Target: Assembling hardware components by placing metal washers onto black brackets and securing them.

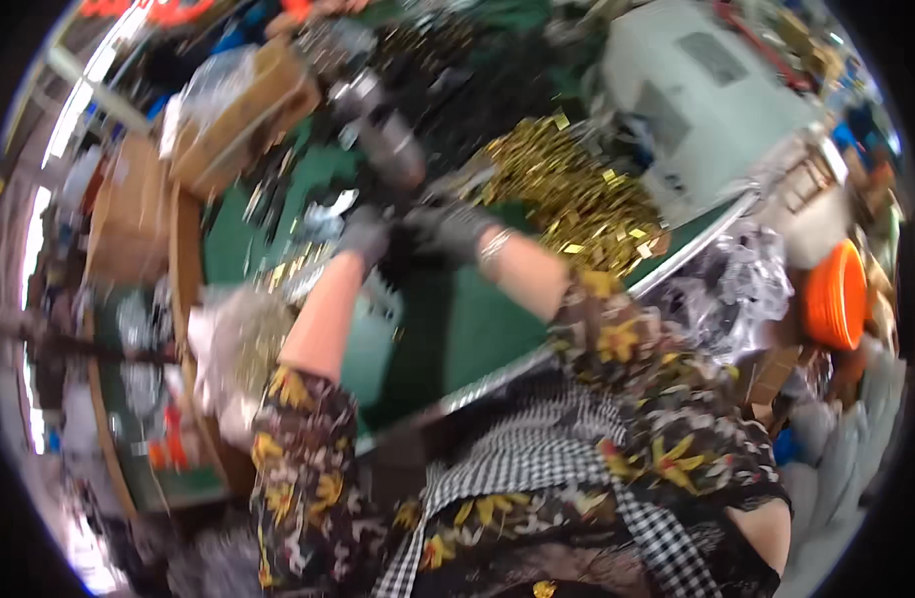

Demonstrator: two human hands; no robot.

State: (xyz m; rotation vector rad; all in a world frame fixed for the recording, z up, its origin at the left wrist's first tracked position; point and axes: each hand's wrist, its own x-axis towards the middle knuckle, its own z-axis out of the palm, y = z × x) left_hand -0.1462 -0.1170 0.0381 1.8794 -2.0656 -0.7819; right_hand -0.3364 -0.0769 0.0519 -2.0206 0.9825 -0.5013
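Observation:
Both my hands wear dark grey gloves and meet over the green tabletop (467, 319). My left hand (366, 235) is closed, its fingers bent toward the right. Close beside it, my right hand (452, 227) is closed too, with a bracelet at the wrist. Dark material shows between them, too blurred to name. Just beyond the hands lies a blurred greyish elongated thing (390, 145). A heap of shiny gold pieces (567, 189) spreads to the right of my right hand. Farther back sits a pile of black pieces (477, 105).
A large whitish translucent bin (712, 110) stands at the back right. Cardboard boxes (243, 120) line the left side, with a clear plastic bag (243, 344) nearer me. Crumpled clear plastic (727, 284) and an orange tub (836, 294) are beyond the right edge.

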